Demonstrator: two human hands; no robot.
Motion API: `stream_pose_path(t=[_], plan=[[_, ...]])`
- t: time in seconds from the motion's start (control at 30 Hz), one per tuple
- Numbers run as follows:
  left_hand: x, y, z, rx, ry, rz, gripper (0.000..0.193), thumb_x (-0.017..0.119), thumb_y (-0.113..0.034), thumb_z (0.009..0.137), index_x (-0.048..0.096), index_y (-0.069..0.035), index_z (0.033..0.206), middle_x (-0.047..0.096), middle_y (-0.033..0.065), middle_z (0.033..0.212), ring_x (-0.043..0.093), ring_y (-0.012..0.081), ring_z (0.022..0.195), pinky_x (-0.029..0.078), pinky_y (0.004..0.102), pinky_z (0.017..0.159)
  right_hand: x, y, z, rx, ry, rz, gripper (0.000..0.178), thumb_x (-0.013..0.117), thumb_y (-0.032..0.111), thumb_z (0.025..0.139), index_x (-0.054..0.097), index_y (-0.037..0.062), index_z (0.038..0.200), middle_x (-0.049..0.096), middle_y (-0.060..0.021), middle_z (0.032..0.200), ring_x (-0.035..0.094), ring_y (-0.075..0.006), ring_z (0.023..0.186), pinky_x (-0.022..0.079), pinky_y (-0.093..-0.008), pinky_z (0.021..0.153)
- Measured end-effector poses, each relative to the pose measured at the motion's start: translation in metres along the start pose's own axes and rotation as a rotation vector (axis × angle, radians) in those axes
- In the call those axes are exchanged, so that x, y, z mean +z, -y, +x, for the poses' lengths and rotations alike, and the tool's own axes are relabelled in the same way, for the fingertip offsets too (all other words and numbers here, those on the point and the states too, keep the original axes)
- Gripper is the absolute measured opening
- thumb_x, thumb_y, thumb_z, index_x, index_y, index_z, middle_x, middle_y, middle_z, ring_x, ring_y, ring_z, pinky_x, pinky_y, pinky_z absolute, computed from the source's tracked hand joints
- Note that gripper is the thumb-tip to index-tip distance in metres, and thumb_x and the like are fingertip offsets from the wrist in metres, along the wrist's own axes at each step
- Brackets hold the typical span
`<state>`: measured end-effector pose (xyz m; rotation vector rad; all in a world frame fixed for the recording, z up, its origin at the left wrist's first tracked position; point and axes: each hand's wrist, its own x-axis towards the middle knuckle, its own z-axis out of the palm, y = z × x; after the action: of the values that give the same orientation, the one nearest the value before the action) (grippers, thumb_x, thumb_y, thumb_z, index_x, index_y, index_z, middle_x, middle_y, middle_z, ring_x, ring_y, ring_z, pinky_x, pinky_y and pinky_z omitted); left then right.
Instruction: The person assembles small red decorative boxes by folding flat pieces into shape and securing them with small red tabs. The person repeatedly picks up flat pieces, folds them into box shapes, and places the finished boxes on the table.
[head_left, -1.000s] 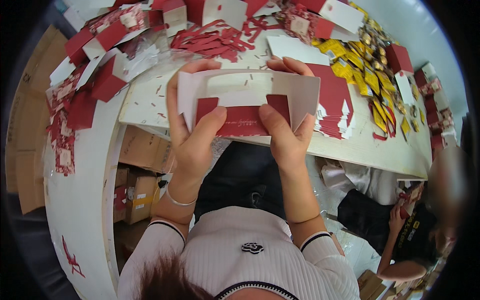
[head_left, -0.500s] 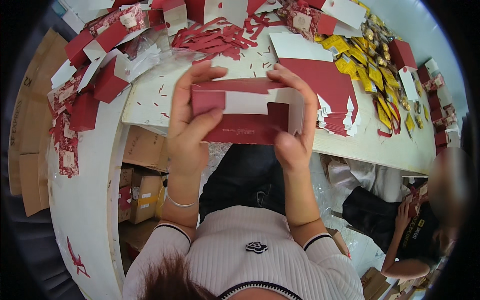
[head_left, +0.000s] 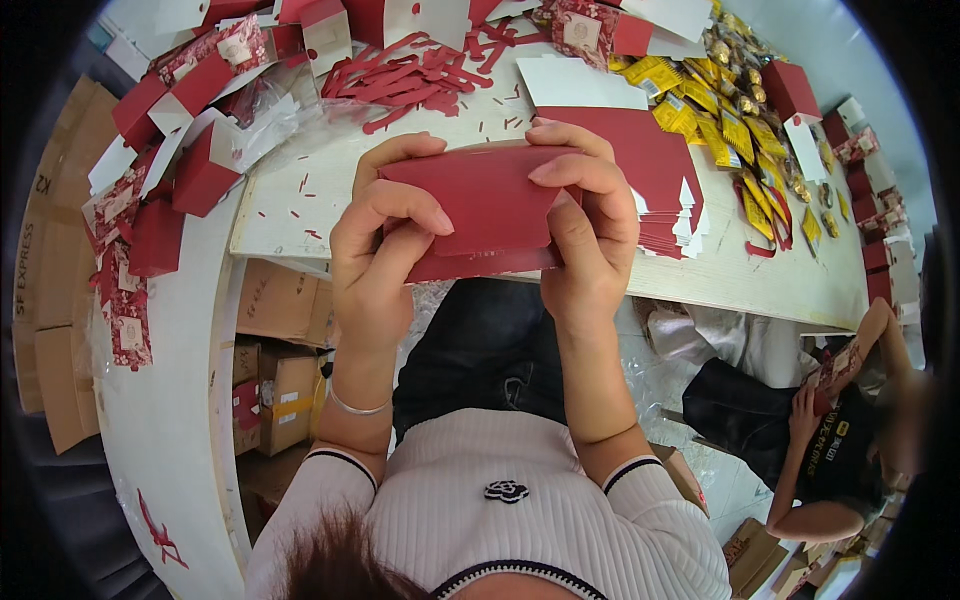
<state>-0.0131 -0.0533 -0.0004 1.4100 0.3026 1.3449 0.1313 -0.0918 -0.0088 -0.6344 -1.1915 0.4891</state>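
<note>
Between my two hands, above the table's front edge, is a small dark red cardboard box. Its red panel now covers the side toward me, with a narrow gap along the lower edge. My left hand grips the box's left end, fingers bent over the panel and thumb at the corner. My right hand holds the right end, fingers curled over the top and thumb pressed at the panel's right edge. The box's far side and inside are hidden.
Flat red and white box blanks lie stacked behind my right hand. Red strips are heaped at the back. Yellow packets pile up at the right, folded red boxes at the left. A co-worker sits at the lower right.
The box's open side, which showed its white inside, is now covered by the red flap. My fingers have curled over that flap. The co-worker's arm has risen.
</note>
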Motion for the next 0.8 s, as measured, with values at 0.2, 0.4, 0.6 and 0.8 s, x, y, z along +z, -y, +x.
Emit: stream_pose_path(t=[0.2,0.4,0.6,0.8], plan=[[-0.006,-0.003,0.005,0.143,0.089,0.228,0.019,0.053,0.002,0.067,0.048,-0.005,0.084,0.045,0.0162,0.114,0.045,0.0198,0.103,0.034,0.032,0.091,0.003,0.013,-0.001,-0.097,0.066,-0.17,0.015,0.052,0.0,0.074,0.059,0.0012,0.087,0.046,-0.0152,0.11,0.044,-0.0233,0.103,0.033,-0.0314,0.089],[-0.005,0.001,0.008,0.261,0.076,0.412,0.027,0.052,0.006,0.068,0.045,-0.006,0.09,0.046,0.0153,0.113,0.044,0.0212,0.104,0.032,0.0337,0.093,0.005,0.004,0.001,-0.137,0.076,-0.29,0.038,0.051,-0.009,0.065,0.05,0.0015,0.102,0.046,-0.0152,0.108,0.044,-0.0287,0.104,0.033,-0.0346,0.092],[-0.006,0.005,0.001,0.3,0.064,0.435,0.038,0.049,0.01,0.066,0.043,-0.005,0.099,0.046,0.0161,0.114,0.041,0.0235,0.11,0.029,0.0363,0.097,-0.004,0.005,0.007,-0.153,0.208,-0.187,0.041,0.048,-0.009,0.064,0.049,0.0016,0.103,0.047,-0.0153,0.11,0.041,-0.0291,0.109,0.03,-0.0374,0.095],[0.0,0.009,-0.005,0.311,-0.035,0.453,0.042,0.052,0.003,0.068,0.044,0.002,0.109,0.049,0.0163,0.11,0.044,0.0232,0.107,0.032,0.0341,0.094,-0.001,-0.004,0.001,-0.07,0.134,-0.054,0.039,0.048,-0.007,0.063,0.05,0.0024,0.101,0.048,-0.0144,0.111,0.039,-0.031,0.112,0.025,-0.0404,0.099]])
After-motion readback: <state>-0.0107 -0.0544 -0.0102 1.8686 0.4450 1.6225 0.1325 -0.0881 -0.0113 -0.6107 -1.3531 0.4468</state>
